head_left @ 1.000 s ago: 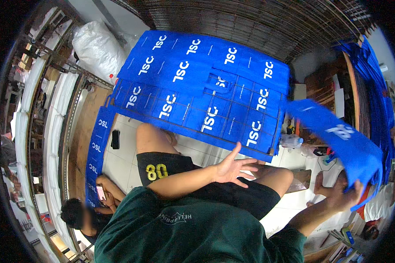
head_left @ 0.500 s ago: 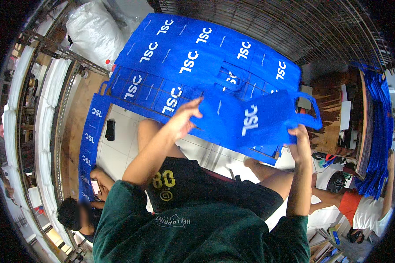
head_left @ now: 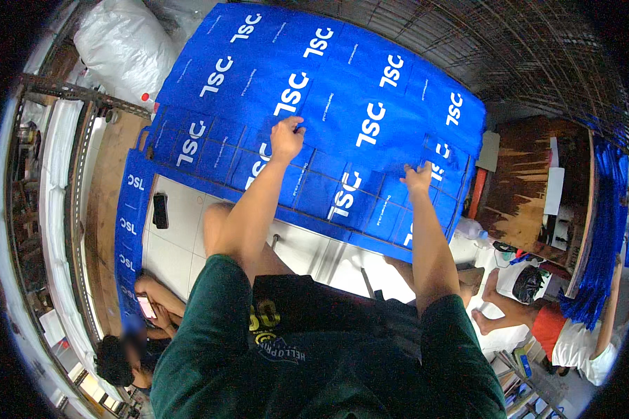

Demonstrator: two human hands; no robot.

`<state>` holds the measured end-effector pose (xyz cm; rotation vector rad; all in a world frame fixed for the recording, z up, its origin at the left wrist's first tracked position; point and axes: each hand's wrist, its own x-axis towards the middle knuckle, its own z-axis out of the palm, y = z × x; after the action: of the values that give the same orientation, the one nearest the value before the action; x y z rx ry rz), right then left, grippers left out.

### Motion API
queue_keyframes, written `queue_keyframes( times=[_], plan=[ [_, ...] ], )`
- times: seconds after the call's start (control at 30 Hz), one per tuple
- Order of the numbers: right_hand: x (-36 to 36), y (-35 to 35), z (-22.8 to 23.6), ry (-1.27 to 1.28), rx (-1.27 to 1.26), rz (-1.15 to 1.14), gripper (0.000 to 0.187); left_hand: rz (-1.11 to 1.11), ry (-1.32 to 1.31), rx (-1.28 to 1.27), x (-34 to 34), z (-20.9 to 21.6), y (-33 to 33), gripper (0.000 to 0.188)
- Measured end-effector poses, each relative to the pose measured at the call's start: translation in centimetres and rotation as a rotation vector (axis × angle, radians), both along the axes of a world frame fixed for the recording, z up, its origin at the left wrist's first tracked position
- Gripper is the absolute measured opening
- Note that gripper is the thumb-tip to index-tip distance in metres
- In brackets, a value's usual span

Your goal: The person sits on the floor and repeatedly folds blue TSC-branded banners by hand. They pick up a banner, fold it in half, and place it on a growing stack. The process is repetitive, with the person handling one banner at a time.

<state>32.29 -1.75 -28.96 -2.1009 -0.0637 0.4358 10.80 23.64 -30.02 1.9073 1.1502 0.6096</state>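
Left hand (head_left: 287,137): fingers curled low over the blue layer; can't tell if it's pinching an edge or just resting. Right hand (head_left: 417,178), between 3 and 4 o'clock from it: fingers apart, nothing visibly gripped, at or just above the cloth.

Under and between them: flat royal-blue fabric bags with white print (head_left: 328,126), laid in rows across a dark wire-grid rack (head_left: 305,212), 12 o'clock of the wearer.

Progress, my read: far and middle rows look covered, bags lying over the wires. Open part is the near band, 6 o'clock side, plus the patch around the right hand: wires show on top there, lower bags under them. So upper layer mostly down, near row outstanding.

Further out: second run of blue bags (head_left: 128,241) at 9, black smartphone (head_left: 161,211) on the floor just inside it. Co-worker with a phone at 8. Bulky white plastic sack (head_left: 122,49) between 10 and 11. Dense hanging blue stack (head_left: 594,237) at 3. Co-worker in white top (head_left: 583,349) at 4.
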Motion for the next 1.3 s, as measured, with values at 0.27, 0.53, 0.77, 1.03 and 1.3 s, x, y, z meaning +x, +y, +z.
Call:
queue_keyframes(
  times=[0.27,0.53,0.77,1.03,1.3],
  plan=[
    [-0.7,-0.7,-1.5,0.140,0.054,-0.109,0.052,-0.042,0.154,0.020,0.0,-0.5,0.5,0.026],
    [-1.2,-0.8,-0.1,0.284,0.120,-0.086,0.073,-0.065,0.195,0.104,-0.3,-1.4,0.7,0.028],
    [-0.8,-1.2,-1.8,0.214,0.088,-0.174,0.073,-0.079,0.166,0.097,-0.2,-1.2,0.5,0.026],
    [-0.4,-1.7,-1.6,0.221,0.042,-0.161,0.070,-0.073,0.137,0.080,-0.2,-1.1,0.3,0.029],
    [-1.2,-2.5,-1.6,-0.151,-0.308,-0.216,0.060,-0.071,0.219,0.215,-0.2,0.9,-0.4,0.035]
  ],
)
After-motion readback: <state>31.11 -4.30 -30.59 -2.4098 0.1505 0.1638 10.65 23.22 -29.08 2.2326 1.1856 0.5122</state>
